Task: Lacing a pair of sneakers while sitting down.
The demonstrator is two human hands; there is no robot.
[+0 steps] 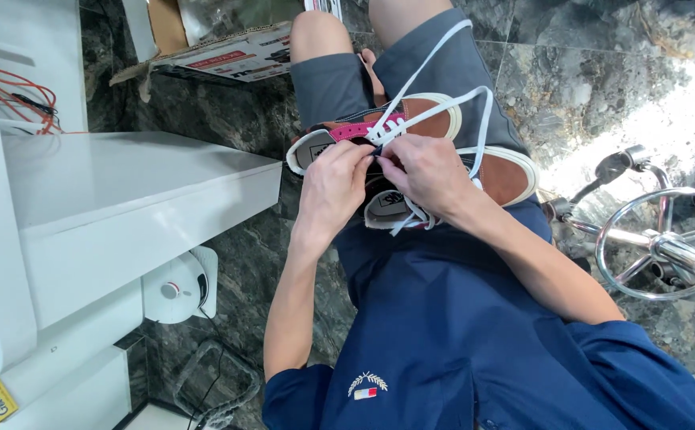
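The shoes (443, 159), brown with pale soles, rest on your lap, directly under both hands. Your left hand (333, 181) and right hand (427, 171) meet, fingertips pinched on the white lace (443, 103) that loops up past them.

white shelf (136, 199) close beside the left, chrome stool frame (658, 243) right, open floor (586, 72) ahead

1. The white laces (443, 60) are running toward twelve o'clock from the brown, white-soled shoes (431, 119).
2. A pink strip (359, 129) is showing on the upper shoe.
3. The grey shorts (331, 84) are lying at twelve o'clock; the navy shirt (443, 334) is filling six.
4. The dark green marbled floor (594, 72) is gleaming at two o'clock.
5. The white shelf (124, 191) is sitting at nine.
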